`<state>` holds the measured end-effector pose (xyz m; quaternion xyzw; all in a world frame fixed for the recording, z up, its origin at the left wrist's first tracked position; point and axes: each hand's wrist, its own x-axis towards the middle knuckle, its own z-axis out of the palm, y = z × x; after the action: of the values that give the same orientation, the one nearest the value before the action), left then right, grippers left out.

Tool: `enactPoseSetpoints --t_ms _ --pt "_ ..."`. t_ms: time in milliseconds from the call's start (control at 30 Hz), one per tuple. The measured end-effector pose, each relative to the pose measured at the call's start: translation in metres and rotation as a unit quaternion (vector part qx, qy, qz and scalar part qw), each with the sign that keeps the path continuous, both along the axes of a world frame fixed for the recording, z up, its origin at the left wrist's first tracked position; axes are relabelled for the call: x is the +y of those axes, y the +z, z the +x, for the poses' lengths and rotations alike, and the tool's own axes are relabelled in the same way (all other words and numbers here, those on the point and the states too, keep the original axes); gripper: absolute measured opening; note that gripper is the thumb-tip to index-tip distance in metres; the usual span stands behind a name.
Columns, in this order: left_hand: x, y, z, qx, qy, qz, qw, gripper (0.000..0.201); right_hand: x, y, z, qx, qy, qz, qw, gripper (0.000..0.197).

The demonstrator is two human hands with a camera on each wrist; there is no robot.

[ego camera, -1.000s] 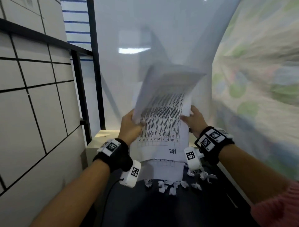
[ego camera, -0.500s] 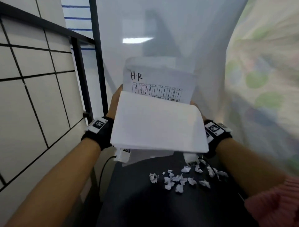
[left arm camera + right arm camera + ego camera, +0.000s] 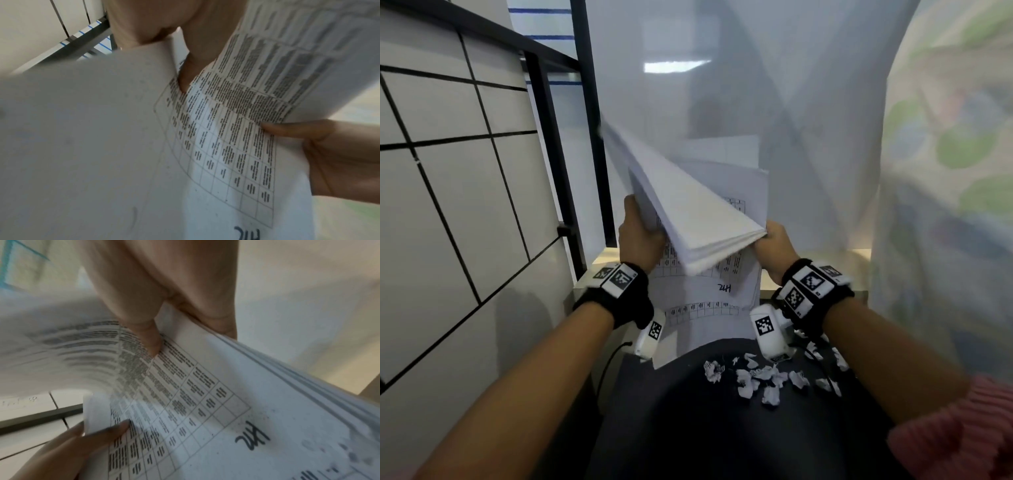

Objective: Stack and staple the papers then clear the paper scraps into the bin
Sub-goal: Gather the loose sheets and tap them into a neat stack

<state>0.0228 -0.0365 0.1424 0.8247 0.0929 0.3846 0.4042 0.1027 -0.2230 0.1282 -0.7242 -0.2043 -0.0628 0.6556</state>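
Both hands pinch the papers [image 3: 698, 219], held in the air mid-frame: left hand [image 3: 640, 236] on the left edge, right hand [image 3: 774, 246] on the right. Sheets fan and flop loosely; one could slip free. Paper scraps [image 3: 763, 377] lie on the dark surface [image 3: 688, 428] below; a falling sheet could scatter them.

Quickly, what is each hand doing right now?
Left hand: grips the white printed paper sheets.
Right hand: grips the same sheets.
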Motion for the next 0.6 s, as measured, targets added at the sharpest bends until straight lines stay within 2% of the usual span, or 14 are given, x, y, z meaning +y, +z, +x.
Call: enactPoseSetpoints --t_ms 67,133,233,333,400,533,600 --pt "-0.008 0.001 0.002 -0.041 -0.016 -0.019 0.999 0.057 0.003 0.006 -0.006 -0.008 -0.014 0.025 1.0 0.022" --pt "-0.019 0.003 -0.002 -0.032 -0.047 -0.031 0.998 0.066 0.007 0.012 -0.01 -0.006 -0.031 0.044 0.999 0.025" --pt "-0.023 -0.006 0.002 -0.056 -0.087 -0.006 0.995 0.056 0.005 0.013 -0.01 -0.004 -0.054 0.086 0.995 0.033" --pt "-0.02 -0.022 0.005 -0.047 -0.103 -0.045 0.993 0.046 -0.005 -0.001 -0.01 0.005 -0.065 0.061 0.996 0.041" --pt "-0.018 -0.03 0.006 -0.035 -0.103 -0.076 0.991 0.05 -0.01 -0.014 -0.008 0.019 -0.055 0.032 0.998 0.052" --pt "-0.011 -0.032 0.01 -0.038 -0.098 -0.126 0.986 0.058 -0.011 -0.013 -0.003 0.026 -0.012 -0.016 0.999 0.09" --pt "-0.007 -0.031 0.013 -0.032 -0.094 -0.159 0.982 0.059 -0.008 -0.008 -0.003 0.022 -0.016 -0.013 1.0 0.084"
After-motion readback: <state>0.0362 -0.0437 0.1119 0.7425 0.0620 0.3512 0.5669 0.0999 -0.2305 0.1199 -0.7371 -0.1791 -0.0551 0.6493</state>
